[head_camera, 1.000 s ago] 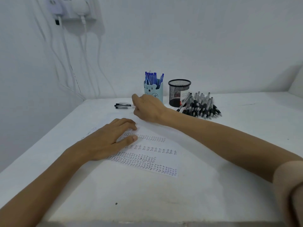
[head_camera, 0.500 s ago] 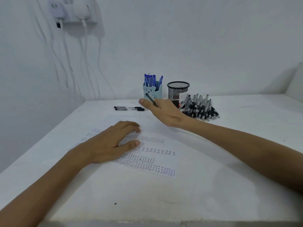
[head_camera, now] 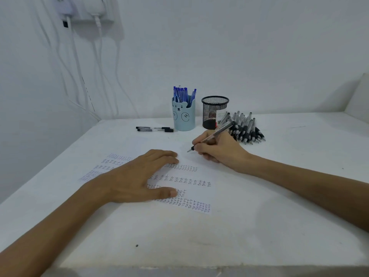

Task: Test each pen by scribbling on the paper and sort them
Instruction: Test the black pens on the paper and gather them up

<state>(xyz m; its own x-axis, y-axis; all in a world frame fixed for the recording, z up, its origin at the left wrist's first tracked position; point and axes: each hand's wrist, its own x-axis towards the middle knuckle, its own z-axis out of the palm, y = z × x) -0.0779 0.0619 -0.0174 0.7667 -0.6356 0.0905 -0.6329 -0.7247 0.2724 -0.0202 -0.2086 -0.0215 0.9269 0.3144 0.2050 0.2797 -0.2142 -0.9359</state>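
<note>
The right hand (head_camera: 219,150) is curled around a pen (head_camera: 214,134) in a writing grip. Thumb and fingers pinch it low on the barrel, and its tip points down and to the left, over the far part of the paper (head_camera: 199,192). From here I cannot tell whether the tip touches the sheet.

The left hand (head_camera: 139,176) lies flat on the paper with its fingers straight and slightly spread, pressing the sheet down. The thumb is stretched out toward the near edge of the bench (head_camera: 179,246). The paper sits about midway between the near and far edges, somewhat toward the left edge, and is covered in rows of small scribbled marks.

Just beyond the right hand, toward the far edge, a pile of pens (head_camera: 247,128) with clear barrels and dark grips lies heaped on the bench. Beside it on the left stands a black mesh cup (head_camera: 214,111). Left of that is a pale blue bear cup (head_camera: 183,116) with blue pens (head_camera: 182,93) standing upright in it.

Left of the bear cup, two black pens (head_camera: 154,129) lie side by side, parallel to the far edge.

High on the wall above the far left corner is a socket with chargers (head_camera: 90,9) plugged in.
</note>
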